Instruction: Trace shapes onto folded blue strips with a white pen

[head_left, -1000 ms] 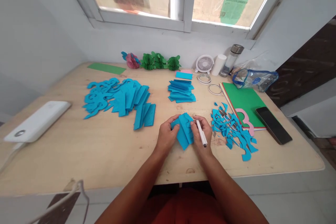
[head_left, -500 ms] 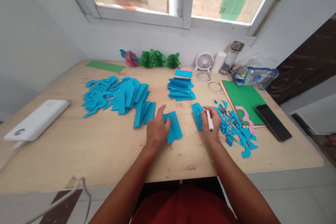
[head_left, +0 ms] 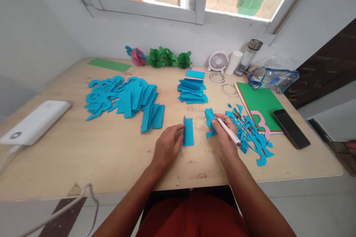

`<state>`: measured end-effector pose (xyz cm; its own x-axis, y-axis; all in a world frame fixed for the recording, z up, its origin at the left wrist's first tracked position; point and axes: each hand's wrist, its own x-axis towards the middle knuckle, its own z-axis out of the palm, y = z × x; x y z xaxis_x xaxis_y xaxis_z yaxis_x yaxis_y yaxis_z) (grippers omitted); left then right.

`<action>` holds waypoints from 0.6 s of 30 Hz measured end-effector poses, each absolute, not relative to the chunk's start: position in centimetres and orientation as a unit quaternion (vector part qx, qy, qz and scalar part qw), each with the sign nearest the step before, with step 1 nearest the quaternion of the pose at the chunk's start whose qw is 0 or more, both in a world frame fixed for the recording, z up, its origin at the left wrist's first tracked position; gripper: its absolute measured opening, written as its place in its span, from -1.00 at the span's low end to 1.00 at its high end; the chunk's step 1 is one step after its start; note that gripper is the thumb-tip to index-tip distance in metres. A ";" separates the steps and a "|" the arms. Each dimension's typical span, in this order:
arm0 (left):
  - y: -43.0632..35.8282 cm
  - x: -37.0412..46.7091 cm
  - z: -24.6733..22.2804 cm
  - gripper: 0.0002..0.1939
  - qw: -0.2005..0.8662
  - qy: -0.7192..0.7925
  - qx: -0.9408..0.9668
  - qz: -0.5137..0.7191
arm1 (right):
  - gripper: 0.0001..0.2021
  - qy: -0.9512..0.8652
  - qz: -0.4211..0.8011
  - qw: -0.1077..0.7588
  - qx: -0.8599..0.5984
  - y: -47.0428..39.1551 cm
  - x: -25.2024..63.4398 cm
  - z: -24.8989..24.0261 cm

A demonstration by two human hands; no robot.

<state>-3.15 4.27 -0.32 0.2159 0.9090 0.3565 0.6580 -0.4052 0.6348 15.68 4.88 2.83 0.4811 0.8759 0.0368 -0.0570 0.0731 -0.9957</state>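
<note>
Near the middle of the worktop's near edge, the left hand is loosely curled with fingertips against a folded blue paper, though whether it grips is unclear, while the right hand is closed around a white pen and pinches a blue piece. Many curved cut-outs lie toward the left edge, with scraps toward the right; the straight-edged folded strips and central blue stack show no clear curved cutting, so shaping looks partly done.
</note>
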 end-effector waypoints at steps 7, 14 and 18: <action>4.4 -3.1 -1.6 -0.72 0.083 0.441 0.850 0.277 | -0.78 -0.413 0.413 0.575 -0.573 4.8 13.1 1.6; 4.4 -3.2 -1.7 -0.74 0.100 0.451 0.841 0.282 | -0.76 -0.486 0.356 0.530 -0.597 5.8 12.0 0.4; 4.5 -3.3 -1.8 -0.73 0.107 0.463 0.831 0.291 | -0.78 -0.545 0.309 0.481 -0.613 5.5 12.3 0.3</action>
<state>-3.29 4.50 -1.80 0.4030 0.8307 0.3841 0.7069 -0.5491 0.4458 12.28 5.48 0.27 0.2146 0.9659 0.1448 0.3705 0.0567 -0.9271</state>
